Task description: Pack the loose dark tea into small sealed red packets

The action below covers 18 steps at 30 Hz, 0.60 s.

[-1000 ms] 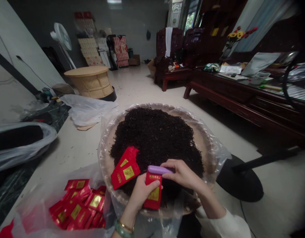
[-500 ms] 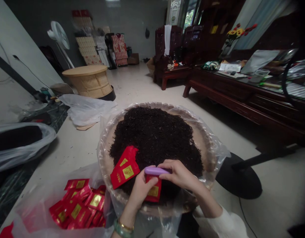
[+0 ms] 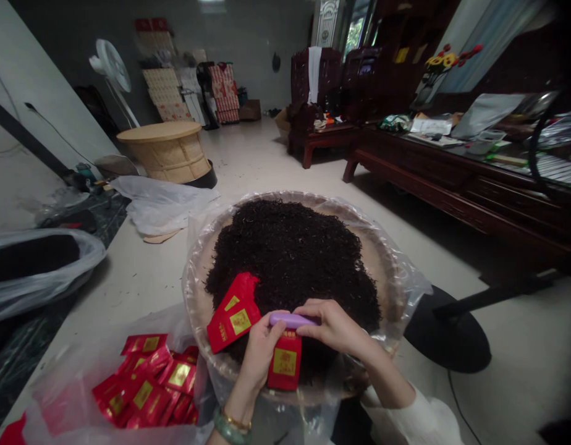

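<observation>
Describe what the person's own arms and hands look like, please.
No gloves are worn. At the wrist of the left hand sit a green bangle and a thin gold bracelet. The arm of the right hand wears a loose white sleeve, leaving the wrist bare.

red foil sachet [image 3: 284,364], gold label: upright, at near edge of dark tea-leaf heap [image 3: 290,253] | lilac plastic bar [image 3: 291,319]: level, across sachet's top
</observation>
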{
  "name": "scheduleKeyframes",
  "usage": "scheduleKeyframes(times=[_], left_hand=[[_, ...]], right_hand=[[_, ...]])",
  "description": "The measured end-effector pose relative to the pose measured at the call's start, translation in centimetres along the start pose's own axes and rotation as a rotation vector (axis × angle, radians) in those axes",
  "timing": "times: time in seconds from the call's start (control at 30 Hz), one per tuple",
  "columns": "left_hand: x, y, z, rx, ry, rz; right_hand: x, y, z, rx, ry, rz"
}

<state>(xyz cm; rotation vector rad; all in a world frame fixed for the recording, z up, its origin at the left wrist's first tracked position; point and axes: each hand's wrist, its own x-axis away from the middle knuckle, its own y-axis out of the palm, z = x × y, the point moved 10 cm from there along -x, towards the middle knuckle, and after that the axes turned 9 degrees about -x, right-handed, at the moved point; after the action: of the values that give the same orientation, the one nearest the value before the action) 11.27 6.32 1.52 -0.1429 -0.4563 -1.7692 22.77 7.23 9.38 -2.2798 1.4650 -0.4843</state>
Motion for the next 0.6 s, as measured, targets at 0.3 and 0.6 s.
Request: scheduleKeyframes(times=[0.3,0.6], left_hand=[[-0.1,0.6,-0.1,-0.059,-0.019,-0.051],[-0.1,-0.4,-1.1,-0.057,-0.040,-0.005]], right_hand=[[0.0,0.1,0.8,-0.022,0.006,0.035],[2.1,-7.8,9.1,0.163,0.166,0.469]])
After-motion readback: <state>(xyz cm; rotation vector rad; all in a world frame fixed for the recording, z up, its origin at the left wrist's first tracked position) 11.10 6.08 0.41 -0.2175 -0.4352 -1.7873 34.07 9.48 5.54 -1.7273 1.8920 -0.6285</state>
